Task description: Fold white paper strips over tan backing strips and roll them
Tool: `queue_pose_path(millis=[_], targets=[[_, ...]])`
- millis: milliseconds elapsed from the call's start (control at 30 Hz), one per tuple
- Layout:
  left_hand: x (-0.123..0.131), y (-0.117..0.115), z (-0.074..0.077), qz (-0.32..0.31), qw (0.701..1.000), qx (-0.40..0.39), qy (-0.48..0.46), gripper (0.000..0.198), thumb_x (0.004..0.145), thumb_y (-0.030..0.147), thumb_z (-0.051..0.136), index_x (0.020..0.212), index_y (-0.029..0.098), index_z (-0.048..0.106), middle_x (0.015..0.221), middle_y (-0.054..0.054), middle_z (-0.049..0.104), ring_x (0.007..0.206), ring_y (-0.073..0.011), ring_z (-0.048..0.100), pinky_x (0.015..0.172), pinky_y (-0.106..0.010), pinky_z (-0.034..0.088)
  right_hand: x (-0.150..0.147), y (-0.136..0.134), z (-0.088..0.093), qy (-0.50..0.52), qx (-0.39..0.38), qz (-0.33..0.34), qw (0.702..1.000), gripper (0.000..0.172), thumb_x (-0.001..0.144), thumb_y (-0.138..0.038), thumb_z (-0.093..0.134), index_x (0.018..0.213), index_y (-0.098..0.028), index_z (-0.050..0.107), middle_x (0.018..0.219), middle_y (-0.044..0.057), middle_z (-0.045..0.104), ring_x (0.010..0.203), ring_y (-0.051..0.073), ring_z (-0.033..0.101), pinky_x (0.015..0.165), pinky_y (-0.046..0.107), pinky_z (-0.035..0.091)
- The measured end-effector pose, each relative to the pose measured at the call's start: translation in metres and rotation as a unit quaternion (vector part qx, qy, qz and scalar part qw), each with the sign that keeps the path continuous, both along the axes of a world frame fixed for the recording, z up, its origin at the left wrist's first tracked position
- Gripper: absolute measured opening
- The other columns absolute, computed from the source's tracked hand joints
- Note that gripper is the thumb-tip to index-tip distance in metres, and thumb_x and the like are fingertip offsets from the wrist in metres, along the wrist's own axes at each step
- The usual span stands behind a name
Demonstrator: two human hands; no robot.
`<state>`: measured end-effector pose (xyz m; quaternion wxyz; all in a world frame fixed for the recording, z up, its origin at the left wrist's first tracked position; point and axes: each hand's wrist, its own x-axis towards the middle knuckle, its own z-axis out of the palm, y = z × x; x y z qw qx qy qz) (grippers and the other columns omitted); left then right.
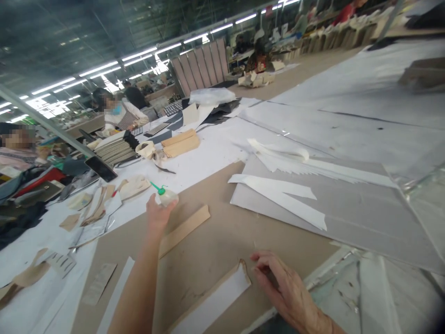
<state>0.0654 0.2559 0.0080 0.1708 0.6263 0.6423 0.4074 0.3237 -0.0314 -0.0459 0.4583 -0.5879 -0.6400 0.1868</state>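
Note:
My left hand (159,214) is wrapped round a small translucent squeeze bottle (168,197) with a green cap and a thin green nozzle, held over the far edge of the brown board (222,232). Fingers curled and slightly apart, my right hand (278,280) hovers by the end of a white strip with tan edges (217,299); no object shows in it. A tan strip (189,227) lies on the board between my hands. Close to my left forearm are a narrow white strip (116,294) and a small pale piece (99,284).
White strips (288,199) lie on a grey sheet (351,213) to the right. Beyond the board are folded tan pieces (182,143), a dark phone-like slab (100,168) and a stack of striped pieces (114,149). A slanting pole (45,121) rises at left; people sit across the table.

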Motion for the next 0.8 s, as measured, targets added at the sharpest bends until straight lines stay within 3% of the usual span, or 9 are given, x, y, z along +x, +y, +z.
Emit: queue_pose_path(millis=[67, 167, 233, 333, 433, 567, 700, 800], targets=[[0.007, -0.037, 0.007, -0.034, 0.999, 0.005, 0.018, 0.051, 0.080, 0.032, 0.075, 0.126, 0.016, 0.056, 0.134, -0.013, 0.055, 0.130, -0.0323, 0.047, 0.108, -0.049, 0.039, -0.001, 0.000, 0.001, 0.009, -0.006, 0.004, 1.000, 0.009, 0.101, -0.018, 0.044, 0.100, -0.023, 0.051, 0.106, 0.006, 0.065, 0.083, 0.013, 0.067, 0.076, 0.024, 0.054], [0.030, -0.113, 0.011, -0.176, 0.983, -0.030, 0.035, 0.020, 0.084, 0.038, 0.068, 0.097, 0.023, 0.069, 0.108, -0.005, 0.068, 0.105, -0.0236, 0.063, 0.094, -0.035, 0.049, -0.002, 0.000, 0.001, 0.021, -0.011, 0.008, 1.000, 0.010, 0.101, -0.018, 0.044, 0.100, -0.023, 0.052, 0.106, 0.005, 0.065, 0.084, 0.013, 0.066, 0.078, 0.024, 0.053], [0.049, -0.161, 0.007, -0.296, 0.951, -0.076, 0.047, 0.014, 0.088, 0.036, 0.065, 0.089, 0.024, 0.071, 0.107, -0.004, 0.068, 0.101, -0.0205, 0.064, 0.091, -0.032, 0.050, -0.002, 0.000, 0.001, 0.033, -0.010, 0.006, 0.999, 0.008, 0.101, -0.020, 0.045, 0.099, -0.023, 0.052, 0.106, 0.005, 0.065, 0.083, 0.013, 0.066, 0.077, 0.024, 0.053], [0.071, -0.208, -0.006, -0.355, 0.929, -0.079, 0.072, 0.006, 0.091, 0.027, 0.063, 0.091, 0.022, 0.067, 0.105, -0.004, 0.064, 0.099, -0.0189, 0.062, 0.088, -0.032, 0.050, -0.001, 0.000, 0.003, 0.054, -0.013, -0.001, 0.998, 0.007, 0.101, -0.023, 0.047, 0.096, -0.024, 0.052, 0.105, 0.004, 0.065, 0.081, 0.013, 0.065, 0.074, 0.024, 0.053], [0.083, -0.222, -0.021, -0.334, 0.934, -0.034, 0.120, 0.003, 0.092, 0.020, 0.062, 0.093, 0.021, 0.064, 0.103, -0.004, 0.062, 0.098, -0.0206, 0.059, 0.086, -0.036, 0.050, 0.001, -0.002, 0.006, 0.071, -0.023, -0.002, 0.997, 0.008, 0.100, -0.023, 0.048, 0.094, -0.024, 0.052, 0.103, 0.003, 0.066, 0.081, 0.013, 0.064, 0.073, 0.024, 0.053], [0.088, -0.220, -0.032, -0.318, 0.937, -0.011, 0.144, 0.009, 0.092, 0.012, 0.059, 0.090, 0.020, 0.063, 0.101, -0.004, 0.062, 0.096, -0.0219, 0.058, 0.084, -0.038, 0.049, 0.001, -0.008, 0.008, 0.078, -0.028, -0.004, 0.997, 0.010, 0.100, -0.023, 0.046, 0.093, -0.024, 0.052, 0.100, 0.002, 0.066, 0.080, 0.013, 0.065, 0.074, 0.025, 0.052], [0.089, -0.222, -0.030, -0.315, 0.942, -0.008, 0.118, 0.013, 0.093, 0.010, 0.054, 0.089, 0.019, 0.062, 0.100, -0.004, 0.063, 0.095, -0.0211, 0.059, 0.084, -0.038, 0.049, -0.003, -0.015, 0.005, 0.073, -0.060, 0.002, 0.996, 0.009, 0.100, -0.025, 0.047, 0.106, -0.024, 0.054, 0.099, 0.003, 0.067, 0.086, 0.016, 0.066, 0.078, 0.030, 0.054], [0.089, -0.232, -0.019, -0.313, 0.947, -0.023, 0.070, 0.013, 0.095, 0.015, 0.051, 0.091, 0.020, 0.062, 0.102, -0.005, 0.062, 0.096, -0.0193, 0.061, 0.085, -0.035, 0.051, -0.007, -0.016, 0.007, 0.094, -0.091, 0.004, 0.991, 0.021, 0.097, -0.026, 0.052, 0.118, -0.024, 0.053, 0.108, 0.005, 0.067, 0.099, 0.019, 0.066, 0.088, 0.034, 0.054]])
